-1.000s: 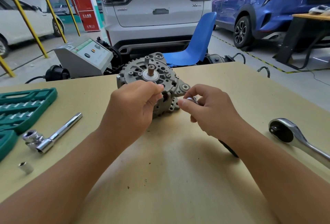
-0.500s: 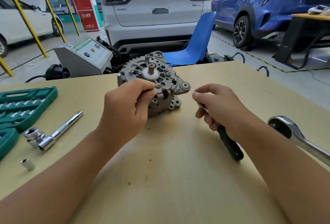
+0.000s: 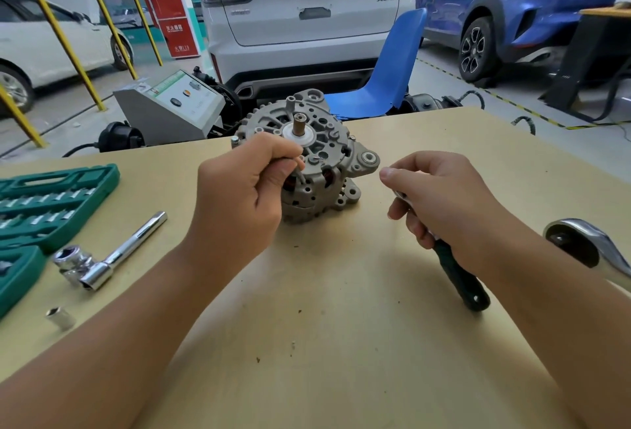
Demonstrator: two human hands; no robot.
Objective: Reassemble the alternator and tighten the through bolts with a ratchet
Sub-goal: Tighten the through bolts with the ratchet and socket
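Standing near the middle of the bench (image 3: 341, 343), shaft upward: alternator (image 3: 317, 162), cast metal housing, judged heavy, rigid, unlikely to slip. Left hand (image 3: 239, 203) curled at its near-left rim, pinching a thin rod, probably a through bolt (image 3: 301, 174). Right hand (image 3: 440, 199) apart to the right, wrapped round a green-handled ratchet (image 3: 457, 278). Best hold: outer housing rim, clear of the shaft.

The grey cast-metal alternator (image 3: 309, 158) stands mid-table, my left hand (image 3: 239, 199) against its left side. Right of it my right hand (image 3: 440, 203) holds a dark-handled ratchet (image 3: 457, 275). Far left lies the green plastic socket case (image 3: 44, 203), a chrome L-shaped socket bar (image 3: 109, 258) just right of it.
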